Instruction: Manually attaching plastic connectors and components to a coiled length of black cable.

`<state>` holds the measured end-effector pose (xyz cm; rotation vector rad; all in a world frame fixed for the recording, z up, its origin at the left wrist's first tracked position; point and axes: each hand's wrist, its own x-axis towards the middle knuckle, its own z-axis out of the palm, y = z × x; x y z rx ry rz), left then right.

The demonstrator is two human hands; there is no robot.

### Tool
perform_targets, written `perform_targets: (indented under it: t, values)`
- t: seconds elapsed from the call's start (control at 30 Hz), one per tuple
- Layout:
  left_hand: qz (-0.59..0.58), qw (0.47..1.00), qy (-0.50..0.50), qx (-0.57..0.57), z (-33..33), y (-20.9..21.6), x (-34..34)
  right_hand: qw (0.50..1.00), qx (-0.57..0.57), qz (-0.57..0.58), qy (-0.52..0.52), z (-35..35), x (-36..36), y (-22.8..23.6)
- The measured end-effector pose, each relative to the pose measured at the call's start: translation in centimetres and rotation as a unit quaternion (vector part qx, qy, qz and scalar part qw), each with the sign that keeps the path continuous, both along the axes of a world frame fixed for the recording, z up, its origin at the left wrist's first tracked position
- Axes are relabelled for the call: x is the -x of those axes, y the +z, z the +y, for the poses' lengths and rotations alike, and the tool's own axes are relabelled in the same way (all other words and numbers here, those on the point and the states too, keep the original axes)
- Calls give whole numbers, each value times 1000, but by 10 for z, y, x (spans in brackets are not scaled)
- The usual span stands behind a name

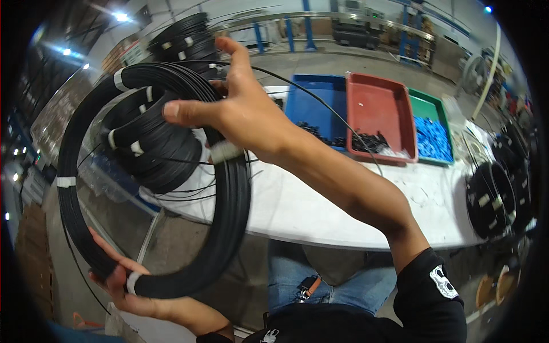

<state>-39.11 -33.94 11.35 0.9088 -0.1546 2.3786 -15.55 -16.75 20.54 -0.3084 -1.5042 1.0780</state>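
A large coil of black cable [227,206], bound with white ties, is tilted up in front of me on the left. My left hand [123,286] is wrapped round its lower edge, partly hidden by the coil. At the coil's upper right is my right hand [243,103], thumb and index finger spread wide; the other fingers are partly out of sight. The thumb lies across the front of the cable. From the top of the coil a loose cable end [320,98] arcs right, over the trays. Another loose strand [77,260] hangs at the lower left.
Behind the coil, more black coils [166,154] are stacked at the left end of the white table [320,214]. Blue [320,94], red [380,106] and green [426,106] trays hold small black and blue parts. Further black coils [489,200] stand at the right.
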Motion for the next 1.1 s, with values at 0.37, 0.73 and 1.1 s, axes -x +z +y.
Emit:
perform_targets:
  t: [0.37,0.73,1.1]
  values:
    - [198,967,38,153,34,-59,-173,941,84,-97,-314,-164,-214,-82]
    - [528,765,-153,335,16,-184,-292,723,441,-213,-487,-253,-330,-193]
    - [839,526,-57,128,111,-172,-333,595,436,-401,-543,-250,-361,-233]
